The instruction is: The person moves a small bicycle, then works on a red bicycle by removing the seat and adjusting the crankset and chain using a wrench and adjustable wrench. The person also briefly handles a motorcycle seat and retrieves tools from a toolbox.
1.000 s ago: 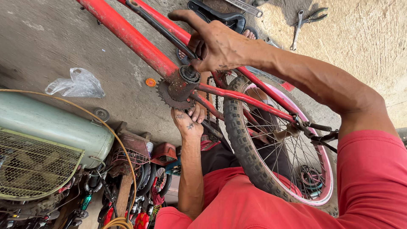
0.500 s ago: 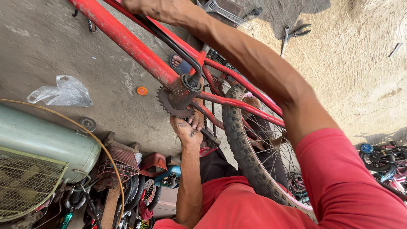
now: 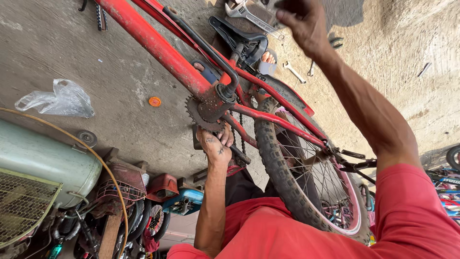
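A red bicycle frame [image 3: 158,48] slants across the view. Its rusty chainring [image 3: 195,114] and bottom bracket [image 3: 215,103] sit at the middle. My left hand [image 3: 215,144] reaches up from below and is closed around the dark crank arm [image 3: 239,156] just under the chainring. My right hand [image 3: 302,21] is raised at the top edge, clear of the bike, near an adjustable wrench [image 3: 251,17] on the ground. Its fingers are curled and blurred, and I see nothing in them. The other black crank arm [image 3: 206,45] runs along the frame. The rear wheel [image 3: 282,168] stands between my arms.
A black saddle [image 3: 239,38], a small spanner [image 3: 294,72] and a sandalled foot [image 3: 268,57] lie beyond the frame. On the concrete are a plastic bag [image 3: 57,98] and an orange disc [image 3: 154,101]. A green tank [image 3: 43,158], wire guard [image 3: 21,206] and tool clutter fill the lower left.
My right hand left the crank area by the frame and rose to the top edge near the wrench. My left hand stayed under the chainring. The view shifted, showing the saddle.
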Available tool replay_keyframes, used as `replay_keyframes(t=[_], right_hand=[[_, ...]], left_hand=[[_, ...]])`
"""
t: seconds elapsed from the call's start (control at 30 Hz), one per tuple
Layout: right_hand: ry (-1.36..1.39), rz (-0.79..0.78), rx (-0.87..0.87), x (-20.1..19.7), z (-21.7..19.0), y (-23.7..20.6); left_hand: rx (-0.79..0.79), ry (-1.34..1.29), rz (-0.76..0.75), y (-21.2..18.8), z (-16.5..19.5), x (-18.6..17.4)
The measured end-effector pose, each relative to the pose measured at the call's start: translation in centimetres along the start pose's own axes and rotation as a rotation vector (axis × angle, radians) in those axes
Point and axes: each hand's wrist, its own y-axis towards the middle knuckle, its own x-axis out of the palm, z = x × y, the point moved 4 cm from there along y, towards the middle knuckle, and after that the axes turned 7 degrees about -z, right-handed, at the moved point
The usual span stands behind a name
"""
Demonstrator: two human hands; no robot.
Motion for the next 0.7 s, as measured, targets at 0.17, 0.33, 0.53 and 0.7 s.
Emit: replay_keyframes(t=[0.17, 0.33, 0.53, 0.7], right_hand=[[0.567, -0.395, 0.148, 7.3, -6.6, -6.8], [0.596, -0.398, 0.155, 10.3, -8.6, -7.4], [0.45, -0.391, 0.106, 10.6, -8.8, -6.7], [0.133, -0.321, 0.049, 10.8, -9.2, -6.8]], left_hand=[[-0.002, -0.07, 0.008, 0.2, -0.4, 0.7], [0.001, 0.004, 0.05, 0.2, -0.5, 0.2], [0.079, -0.011, -0.002, 0.4, -0.4, 0.2], [0.078, -0.028, -0.006, 0.4, -0.4, 0.3]])
